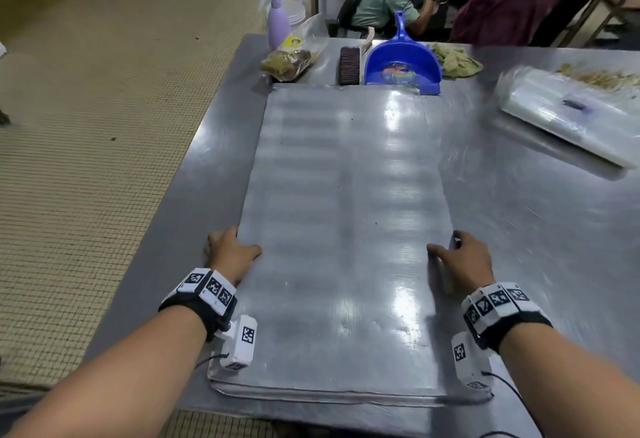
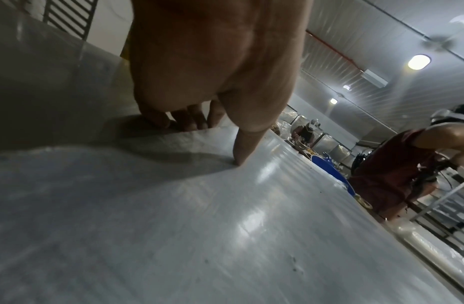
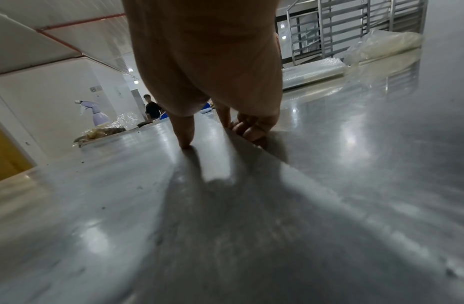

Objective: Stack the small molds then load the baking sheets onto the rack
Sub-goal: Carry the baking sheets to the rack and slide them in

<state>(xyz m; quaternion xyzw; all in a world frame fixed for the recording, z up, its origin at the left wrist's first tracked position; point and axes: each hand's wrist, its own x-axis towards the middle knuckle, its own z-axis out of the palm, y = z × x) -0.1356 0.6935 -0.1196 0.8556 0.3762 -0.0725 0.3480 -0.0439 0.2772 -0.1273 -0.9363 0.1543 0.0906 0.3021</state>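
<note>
A large flat metal baking sheet (image 1: 346, 222) lies lengthwise on the steel table (image 1: 540, 236), its near end at the table's front edge. My left hand (image 1: 230, 248) grips its left edge, thumb on top and fingers curled under the rim. My right hand (image 1: 462, 257) grips the right edge the same way. In the left wrist view the thumb (image 2: 242, 148) presses on the baking sheet (image 2: 225, 226) while the fingers (image 2: 189, 119) wrap the edge. The right wrist view shows my thumb (image 3: 183, 133) on top of the baking sheet (image 3: 121, 205), fingers (image 3: 249, 129) under its rim. No small molds are in view.
Beyond the sheet's far end stand a blue dustpan (image 1: 401, 63), a brush (image 1: 349, 65), a bag of food (image 1: 291, 61) and a purple spray bottle (image 1: 277, 18). A plastic-wrapped pack (image 1: 571, 115) lies at the right. A metal rack (image 3: 355, 26) stands behind the table; people work at the back.
</note>
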